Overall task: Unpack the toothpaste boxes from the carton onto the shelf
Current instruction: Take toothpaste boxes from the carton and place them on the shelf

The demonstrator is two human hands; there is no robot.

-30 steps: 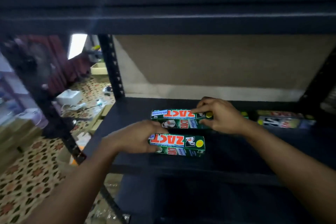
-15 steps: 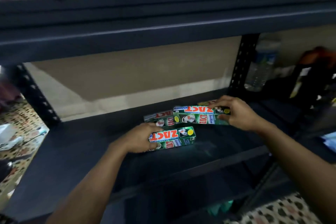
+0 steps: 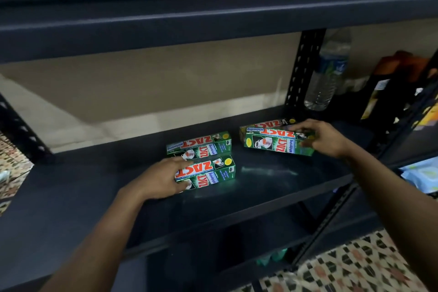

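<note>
Several green toothpaste boxes with red lettering lie on the dark shelf [image 3: 272, 180]. My left hand [image 3: 161, 178] grips the left end of the nearest toothpaste box [image 3: 208, 172]. Just behind it lies a second box [image 3: 201, 144], touching nothing of mine. To the right, my right hand [image 3: 324, 136] holds the right end of a third box [image 3: 275, 141], which sits in front of a fourth box [image 3: 267, 124], mostly hidden. The carton is out of sight.
A clear water bottle [image 3: 329, 71] stands behind the perforated upright post [image 3: 301, 66] at the right. Dark packages [image 3: 393, 87] fill the neighbouring bay. A shelf beam [image 3: 213, 12] hangs overhead. Patterned floor [image 3: 355, 268] shows at the lower right.
My right hand has carried its box to the right, away from the two left boxes. My left hand stays on the near box. The view has swung rightward.
</note>
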